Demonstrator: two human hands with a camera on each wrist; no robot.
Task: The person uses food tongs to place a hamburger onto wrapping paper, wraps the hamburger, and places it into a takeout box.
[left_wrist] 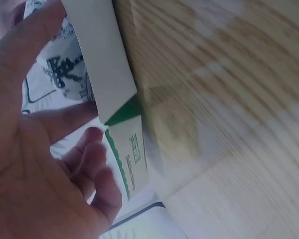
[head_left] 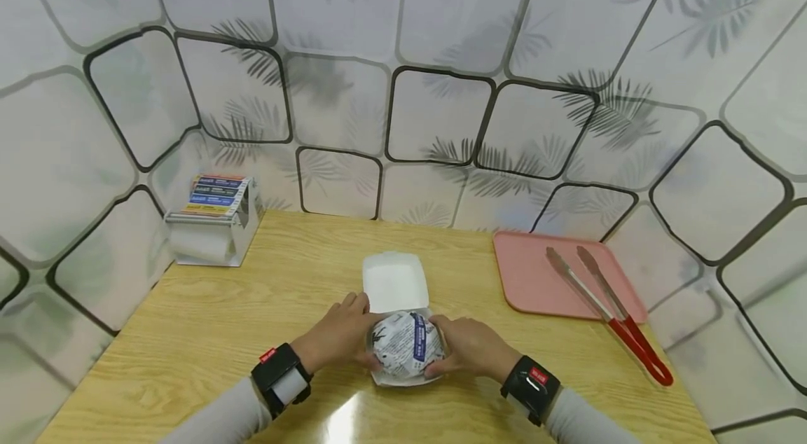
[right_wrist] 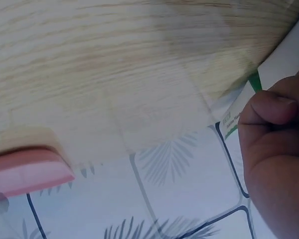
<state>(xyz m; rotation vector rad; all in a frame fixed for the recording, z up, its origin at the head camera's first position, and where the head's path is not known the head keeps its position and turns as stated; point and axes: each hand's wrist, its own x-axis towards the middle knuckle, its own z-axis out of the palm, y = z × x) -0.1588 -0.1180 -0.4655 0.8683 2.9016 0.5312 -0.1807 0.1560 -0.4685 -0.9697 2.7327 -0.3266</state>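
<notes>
A round burger in printed white paper with a blue stripe, the wrapped burger (head_left: 406, 344), sits in the base of a hinged paper box (head_left: 395, 282), whose white lid lies folded back. My left hand (head_left: 340, 333) grips the burger's left side, thumb toward me. From the right, my right hand (head_left: 473, 347) holds it with the thumb over its near edge. In the left wrist view, the left hand (left_wrist: 35, 124) has thumb and forefinger at the burger, beside the box wall (left_wrist: 102, 55). The right wrist view shows the right hand (right_wrist: 279, 144) with curled fingers by the box; its fingertips are partly hidden.
A pink tray (head_left: 523, 276) stands at the right, with red-handled tongs (head_left: 621, 321) lying across it and over its near edge. At the back left is a dispenser (head_left: 214, 227) with a white roll and colourful boxes. Patterned walls enclose the wooden table (head_left: 252, 318).
</notes>
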